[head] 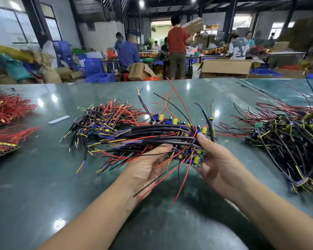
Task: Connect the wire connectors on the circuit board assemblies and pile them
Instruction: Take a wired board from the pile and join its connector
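Both hands, left hand (146, 170) and right hand (219, 165), clutch a bundle of circuit board assemblies (170, 139); tangled wires hide the connectors, bare green table (43, 177) nearside.

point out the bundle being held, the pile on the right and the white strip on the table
held bundle (152, 136), head view, on its black sleeved wires
right pile (285, 139), head view, on its tangled middle
white strip (58, 119), head view, on its middle

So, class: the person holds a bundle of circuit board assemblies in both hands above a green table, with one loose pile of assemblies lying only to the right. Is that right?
Not quite. Besides the right pile, the head view shows another pile behind the held bundle, left of centre. Both the left hand and right hand do hold it above the green table.
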